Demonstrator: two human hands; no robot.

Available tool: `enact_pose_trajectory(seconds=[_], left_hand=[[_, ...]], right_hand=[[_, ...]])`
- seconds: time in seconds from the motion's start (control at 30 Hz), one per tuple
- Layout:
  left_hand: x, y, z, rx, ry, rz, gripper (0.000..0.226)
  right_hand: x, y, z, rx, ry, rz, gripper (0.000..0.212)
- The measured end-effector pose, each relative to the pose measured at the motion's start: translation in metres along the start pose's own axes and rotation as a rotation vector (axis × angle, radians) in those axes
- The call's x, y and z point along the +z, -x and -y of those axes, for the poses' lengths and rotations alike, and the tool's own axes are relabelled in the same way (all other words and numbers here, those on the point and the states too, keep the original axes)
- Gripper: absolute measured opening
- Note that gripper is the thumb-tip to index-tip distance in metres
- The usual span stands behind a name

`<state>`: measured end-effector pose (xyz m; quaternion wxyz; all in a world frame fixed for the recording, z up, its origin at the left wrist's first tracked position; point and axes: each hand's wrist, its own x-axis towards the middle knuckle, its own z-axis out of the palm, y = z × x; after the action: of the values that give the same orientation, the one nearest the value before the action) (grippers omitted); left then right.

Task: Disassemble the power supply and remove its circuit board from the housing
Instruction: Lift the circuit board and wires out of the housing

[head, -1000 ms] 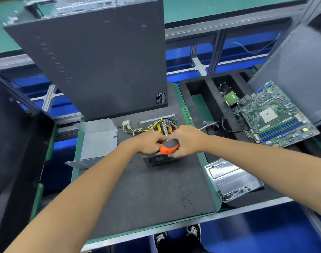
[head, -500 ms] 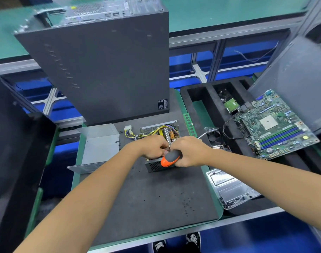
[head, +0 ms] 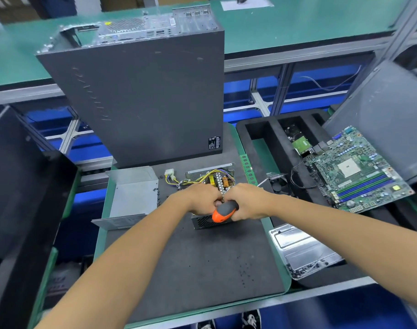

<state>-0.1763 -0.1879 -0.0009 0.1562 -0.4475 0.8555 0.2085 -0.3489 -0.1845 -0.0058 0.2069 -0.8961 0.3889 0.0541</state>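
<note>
Right hand (head: 246, 202) has its grip wrapped round the orange-and-black screwdriver (head: 224, 211), handle toward the person, shaft hidden between the hands, tip presumably inside the power supply (head: 210, 198). Left hand (head: 200, 200) clamps the unit's near end, fingers curled over its rim. The unit sits mid-tabletop (head: 191, 257) on the dark mat, directly beneath both hands; each equally near. Its long axis runs away from the person: vented face nearest, circuit board (head: 220, 181) with yellow wires (head: 198, 178) exposed at the far end. Removed cover (head: 131, 193) lies just left. Remaining screws cannot be seen.
</note>
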Motion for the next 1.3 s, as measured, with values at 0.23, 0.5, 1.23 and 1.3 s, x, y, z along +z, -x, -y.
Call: enact_pose_trajectory(seconds=[0.23, 0.5, 1.23, 1.3], left_hand=[[-0.001, 0.0, -0.001, -0.007, -0.022, 0.021, 0.018], [-0.02, -0.001, 0.029, -0.266, 0.172, -0.29, 0.023], [-0.021, -0.064, -0.008, 0.167, 0.004, -0.048, 0.021], [-0.02, -0.071, -0.011, 0.24, -0.063, 0.048, 0.02]], right_hand=[[-0.005, 0.003, -0.004, -0.051, -0.165, 0.0, 0.022], [-0.036, -0.025, -0.032, 0.585, -0.779, -0.564, 0.035], [-0.006, -0.058, -0.063, 0.744, -0.523, -0.029, 0.018], [-0.005, -0.057, -0.064, 0.724, -0.489, -0.02, 0.023]])
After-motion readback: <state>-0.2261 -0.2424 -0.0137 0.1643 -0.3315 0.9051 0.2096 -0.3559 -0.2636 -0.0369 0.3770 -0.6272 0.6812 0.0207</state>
